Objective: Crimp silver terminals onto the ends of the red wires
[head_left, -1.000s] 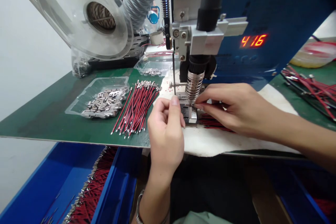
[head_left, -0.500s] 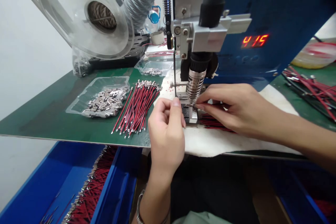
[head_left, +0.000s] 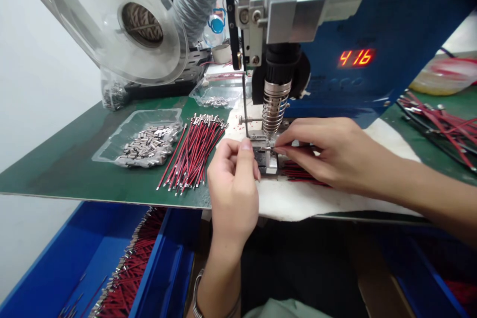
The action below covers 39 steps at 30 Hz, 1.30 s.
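A small workpiece (head_left: pixel 267 148) lies across the metal fixture (head_left: pixel 272 165), its silvery part just below the tip of the spring-wrapped tool (head_left: pixel 276 104); the right hand (head_left: pixel 275 149) pinches its other end between thumb and forefinger, which hide most of it. At the fixture's left edge the left hand (head_left: pixel 234 181) is curled, thumb along the bent forefinger, and whether it grips anything I cannot tell. Red and black wires (head_left: pixel 298 173) lie under the right hand on a white sheet (head_left: pixel 298 203). Left of the left hand, a wire bundle (head_left: pixel 197 151) with metal ends rests on the green tabletop (head_left: pixel 48 164), beside a clear tray (head_left: pixel 106 151) of metal connectors (head_left: pixel 151 143). Behind the hands, the blue machine (head_left: pixel 328 87) shows 416 in red digits
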### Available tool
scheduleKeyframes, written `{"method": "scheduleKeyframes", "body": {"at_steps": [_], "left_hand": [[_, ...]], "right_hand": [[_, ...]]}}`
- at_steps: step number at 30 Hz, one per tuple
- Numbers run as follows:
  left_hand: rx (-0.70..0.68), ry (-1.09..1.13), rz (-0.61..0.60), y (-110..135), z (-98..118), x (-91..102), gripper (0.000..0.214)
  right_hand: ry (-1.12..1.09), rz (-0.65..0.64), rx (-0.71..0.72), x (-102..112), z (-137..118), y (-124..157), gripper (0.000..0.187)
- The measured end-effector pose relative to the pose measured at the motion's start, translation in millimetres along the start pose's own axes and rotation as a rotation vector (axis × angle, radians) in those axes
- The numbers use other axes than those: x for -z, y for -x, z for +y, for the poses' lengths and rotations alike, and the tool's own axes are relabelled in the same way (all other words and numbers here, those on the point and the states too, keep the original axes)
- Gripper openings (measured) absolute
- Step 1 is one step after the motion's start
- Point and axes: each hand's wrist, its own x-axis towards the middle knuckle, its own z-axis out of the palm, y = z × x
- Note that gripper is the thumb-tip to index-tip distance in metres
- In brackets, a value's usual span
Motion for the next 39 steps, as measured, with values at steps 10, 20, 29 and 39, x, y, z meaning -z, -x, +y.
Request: {"method": "scheduleKeyframes", "body": {"at_steps": [10,20,29,39], "left_hand": [[-0.014,0.077,0.005,0,1,0.1,0.039],[0.01,0.07,0.02,-1,2,-1.7,0.038],[0.006,0.047,0.024,0,3,-2.0,0.039],[0.001,0.035,0.008,0,2,-1.0,0.039]], "right_hand": [[0.073,0.165,0.162,6,-13,3,0.012],[0.129,0.252,0.16,11,-24,7,0.015],[0.124,0.245,0.172,12,-23,7,0.017],[0.101,0.248,0.177,11,-21,7,0.018]]}}
